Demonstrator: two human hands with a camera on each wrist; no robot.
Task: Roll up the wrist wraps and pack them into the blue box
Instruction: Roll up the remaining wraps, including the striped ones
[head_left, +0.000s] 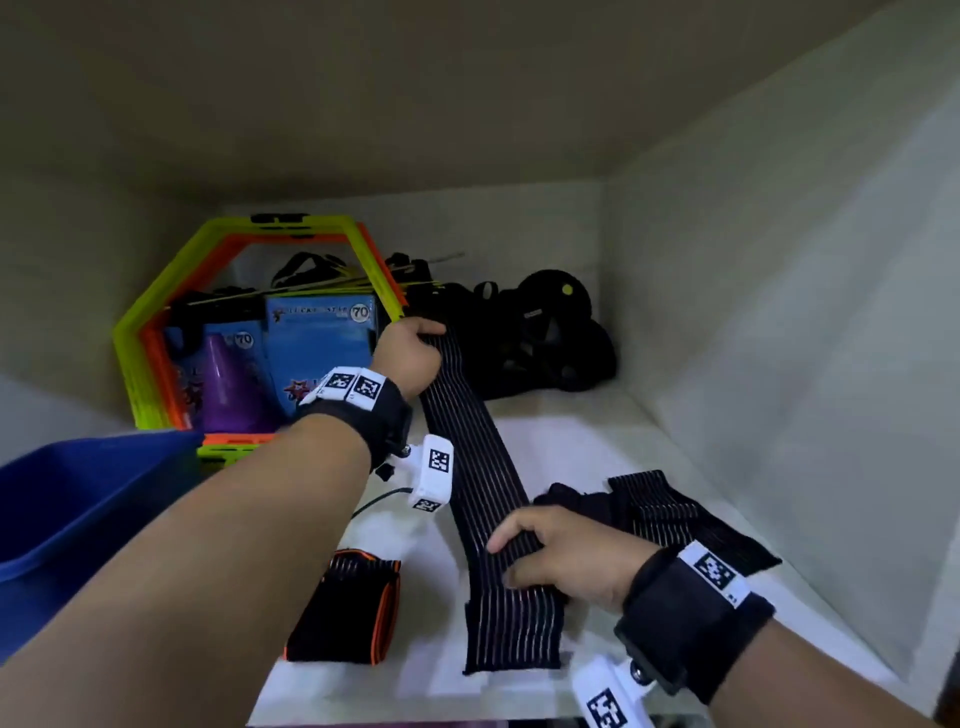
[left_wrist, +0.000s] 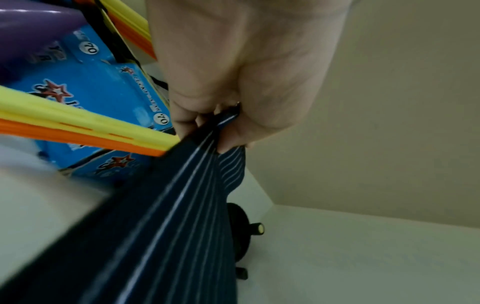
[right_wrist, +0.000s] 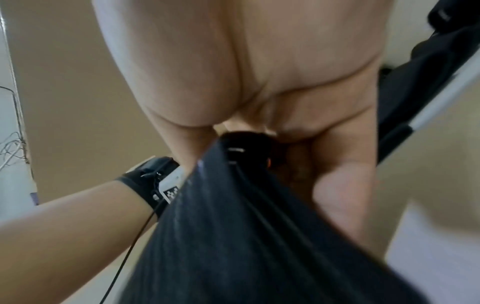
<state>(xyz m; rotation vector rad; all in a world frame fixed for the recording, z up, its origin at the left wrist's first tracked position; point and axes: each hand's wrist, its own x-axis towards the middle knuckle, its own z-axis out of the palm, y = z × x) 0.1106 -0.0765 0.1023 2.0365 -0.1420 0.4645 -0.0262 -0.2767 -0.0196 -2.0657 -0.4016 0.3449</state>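
A long black wrist wrap (head_left: 483, 499) with thin white stripes is stretched out above the white shelf (head_left: 571, 431). My left hand (head_left: 410, 353) grips its far end, raised near the hexagon frames; the left wrist view shows the fingers (left_wrist: 197, 115) curled round the bunched wrap (left_wrist: 182, 205). My right hand (head_left: 561, 561) holds the wrap near its near end, fingers over the top; in the right wrist view the dark cloth (right_wrist: 233, 226) runs under the palm. A second striped wrap (head_left: 675, 514) lies crumpled at the right. A rolled black wrap with orange edging (head_left: 348, 608) lies at the front. The blue box (head_left: 78, 509) stands at the left.
Yellow and orange hexagon frames (head_left: 260, 249) lean at the back left around blue packets (head_left: 322, 353) and a purple cone (head_left: 228, 384). Black gear (head_left: 545, 332) is piled at the back centre. Shelf walls close in at the right and back.
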